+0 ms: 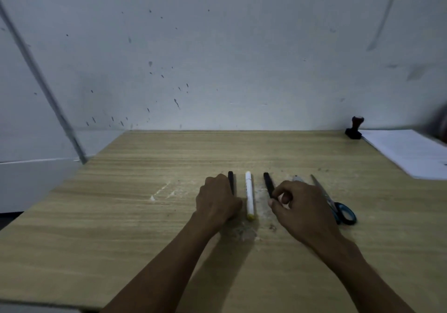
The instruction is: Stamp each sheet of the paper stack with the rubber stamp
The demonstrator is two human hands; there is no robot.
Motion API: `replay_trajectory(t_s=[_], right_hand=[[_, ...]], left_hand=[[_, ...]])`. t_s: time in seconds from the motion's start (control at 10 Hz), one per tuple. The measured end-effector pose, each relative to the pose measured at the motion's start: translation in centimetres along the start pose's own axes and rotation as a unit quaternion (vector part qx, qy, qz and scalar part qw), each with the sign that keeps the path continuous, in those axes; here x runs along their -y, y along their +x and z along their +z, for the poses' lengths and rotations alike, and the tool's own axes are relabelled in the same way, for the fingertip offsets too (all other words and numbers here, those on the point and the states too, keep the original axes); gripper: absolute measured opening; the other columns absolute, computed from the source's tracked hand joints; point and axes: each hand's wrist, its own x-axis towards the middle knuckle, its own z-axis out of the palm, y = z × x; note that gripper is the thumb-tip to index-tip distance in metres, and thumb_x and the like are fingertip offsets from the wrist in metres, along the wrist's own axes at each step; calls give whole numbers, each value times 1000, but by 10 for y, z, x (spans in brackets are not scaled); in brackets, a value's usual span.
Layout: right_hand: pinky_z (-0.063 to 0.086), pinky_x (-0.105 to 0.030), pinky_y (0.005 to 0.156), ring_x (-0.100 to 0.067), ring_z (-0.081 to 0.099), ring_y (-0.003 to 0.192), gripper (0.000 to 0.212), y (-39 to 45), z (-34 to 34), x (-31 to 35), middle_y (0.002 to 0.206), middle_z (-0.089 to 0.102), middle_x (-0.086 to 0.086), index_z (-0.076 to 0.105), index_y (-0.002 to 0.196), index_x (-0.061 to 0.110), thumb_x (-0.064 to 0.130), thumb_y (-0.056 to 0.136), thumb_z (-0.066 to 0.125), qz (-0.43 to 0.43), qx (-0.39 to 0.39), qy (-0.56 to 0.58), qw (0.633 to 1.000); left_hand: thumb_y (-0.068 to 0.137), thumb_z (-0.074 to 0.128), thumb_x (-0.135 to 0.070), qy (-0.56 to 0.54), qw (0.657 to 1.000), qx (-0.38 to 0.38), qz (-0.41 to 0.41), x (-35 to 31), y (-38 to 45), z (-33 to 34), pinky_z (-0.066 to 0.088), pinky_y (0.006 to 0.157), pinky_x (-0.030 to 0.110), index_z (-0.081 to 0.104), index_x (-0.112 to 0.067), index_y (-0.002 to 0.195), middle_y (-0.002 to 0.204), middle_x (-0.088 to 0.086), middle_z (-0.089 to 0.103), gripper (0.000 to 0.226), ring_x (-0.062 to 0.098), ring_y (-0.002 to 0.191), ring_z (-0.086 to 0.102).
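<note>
the left hand (217, 199) is curling over a black pen (231, 182); the right hand (300, 206) is pinching a second black pen (269, 184). a white marker (249, 195) is lying between them, scissors (338, 206) just right. stamping is not yet beginning: the rubber stamp (355, 128) is standing far right, touching the paper stack (408, 153). next, freeing a hand and reaching there.
</note>
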Motion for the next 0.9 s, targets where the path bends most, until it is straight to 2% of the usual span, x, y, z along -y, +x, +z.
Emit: replay_trajectory(t_s=[0.2, 0.4, 0.6, 0.7, 0.8, 0.9], right_hand=[[26, -14, 45, 3, 48, 54, 11, -1, 0, -1, 61, 52, 17, 71, 86, 29, 37, 80, 75, 1, -11, -11, 1000], [25, -12, 46, 3, 48, 55, 12, 0, 0, 0, 61, 50, 17, 71, 87, 28, 37, 80, 75, 3, -10, -6, 1000], [29, -13, 47, 3, 52, 56, 13, 1, -2, 2, 65, 53, 18, 71, 92, 27, 36, 82, 73, 9, 6, 1, 1000], [30, -11, 49, 5, 51, 59, 14, 4, -7, 3, 67, 53, 19, 71, 92, 28, 37, 82, 73, 7, 3, 1, 1000], [42, -18, 54, 2, 54, 63, 17, 8, -13, 5, 70, 58, 18, 73, 94, 28, 37, 80, 75, 8, -11, 5, 1000], [55, -32, 61, -2, 59, 64, 19, 15, -27, 10, 71, 62, 14, 73, 96, 27, 37, 80, 75, 10, -32, 39, 999]], left_hand=[[68, 76, -36, 11, 1000, -6, 13, -2, -4, -4, 32, 47, 25, 28, -26, 67, 76, -5, 32, 49, 12, 63, 42], [68, 76, -41, 13, 1000, 1, 7, -4, -5, -9, 41, 54, 29, 28, -26, 68, 77, -5, 34, 50, 15, 68, 47], [68, 73, -53, 45, 999, -2, -1, -3, -10, -20, 36, 55, 29, 28, -26, 67, 77, -5, 38, 52, 12, 64, 44], [69, 69, -58, 62, 998, -21, 12, -4, -12, -35, 37, 60, 31, 39, -22, 74, 81, -5, 44, 47, 15, 69, 48], [73, 66, -60, 39, 998, -21, 38, -6, -14, -53, 39, 69, 31, 53, -19, 107, 103, -1, 53, 54, 18, 88, 53], [77, 67, -58, -38, 994, -46, 95, -6, -20, -78, 45, 81, 30, 52, -20, 128, 119, 2, 59, 65, 17, 105, 55]])
